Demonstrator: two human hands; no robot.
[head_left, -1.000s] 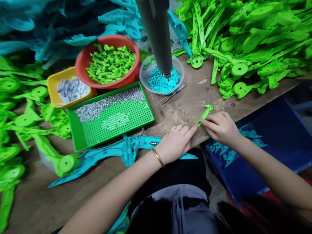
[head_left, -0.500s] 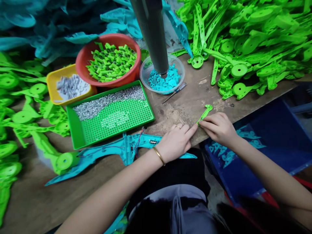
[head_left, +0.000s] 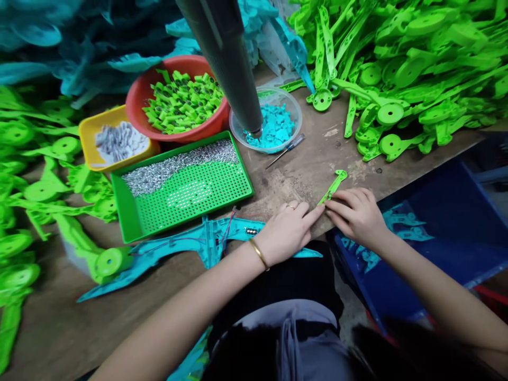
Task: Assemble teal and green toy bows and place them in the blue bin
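Note:
A narrow lime-green plastic part (head_left: 336, 181) with a hooked far end lies on the bench near its front edge. My left hand (head_left: 289, 233), with a ring and a gold bangle, holds down the near end of this part with its fingertips. From the other side my right hand (head_left: 358, 218) pinches the same part, thumb and fingers together; anything small between those fingertips is hidden. Partly under my left forearm rests a blue bow-shaped plastic shell (head_left: 169, 242) with thin wires and small silver cells in it.
An electric screwdriver (head_left: 234, 74) hangs over a clear bowl (head_left: 298, 117) of blue pieces. Nearby are a small screwdriver (head_left: 286, 151), a green tray (head_left: 186, 198) of screws, a red bowl (head_left: 137, 95) and a yellow tub (head_left: 88, 142). Green parts (head_left: 416, 79) pile up right; a blue bin (head_left: 456, 227) stands below.
The hanging screwdriver has swung left and tilted. My right hand has shifted slightly along the green part, its fingers repositioned. My left hand stays nearly where it was.

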